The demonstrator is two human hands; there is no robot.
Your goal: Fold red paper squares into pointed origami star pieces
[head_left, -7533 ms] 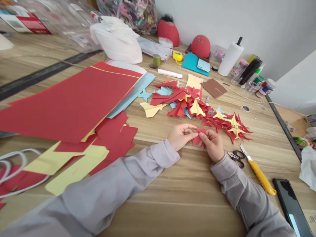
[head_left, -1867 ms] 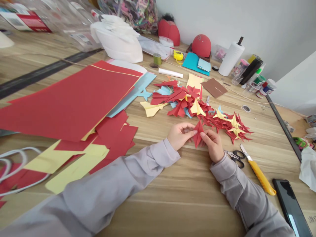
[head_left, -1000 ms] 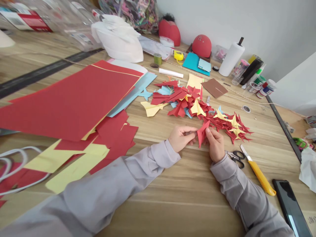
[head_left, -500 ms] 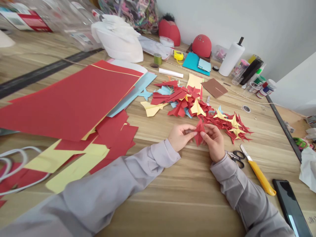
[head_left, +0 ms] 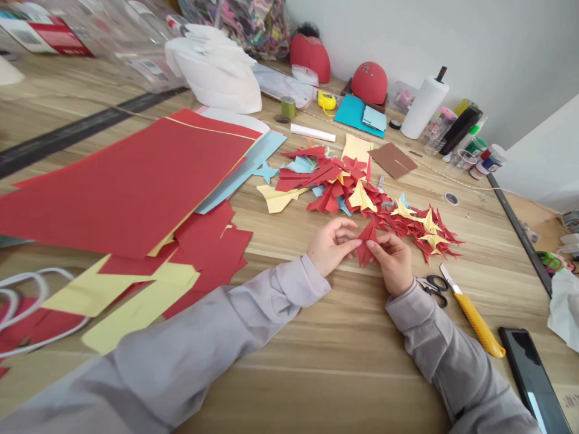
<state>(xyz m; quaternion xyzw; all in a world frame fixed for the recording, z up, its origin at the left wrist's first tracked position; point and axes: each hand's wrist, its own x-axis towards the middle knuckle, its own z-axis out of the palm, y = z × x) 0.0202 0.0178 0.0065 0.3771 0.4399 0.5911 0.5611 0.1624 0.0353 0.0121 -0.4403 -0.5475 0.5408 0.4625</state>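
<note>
On the light wood-grain tabletop [head_left: 271, 386], a small, pointed piece of folded red paper [head_left: 367, 242] is held up between two bare hands, tilted and just off the surface. The left hand [head_left: 332, 246] curls in from the left and is closed on one side of the piece. The right hand [head_left: 392, 264] pinches the other side between thumb and forefinger, so both grips are shut on the paper, though the fingers hide part of it. A firm pinch right beside each crease, with the layers kept lined up, would likely keep the folds sharp and spare the thin tips from crumpling. Just beyond the fingers lies a heap of red, yellow and pale blue folded paper shapes [head_left: 348, 193], with its nearest red points close to the held piece. Large red paper sheets [head_left: 122, 187] lie well to the left, while black-handled scissors [head_left: 433, 284] and a yellow-handled craft knife [head_left: 474, 322] lie near the right hand. A red-and-white printed label [head_left: 45, 42] at the far top left is too blurred to read, and no other writing can be made out
</note>
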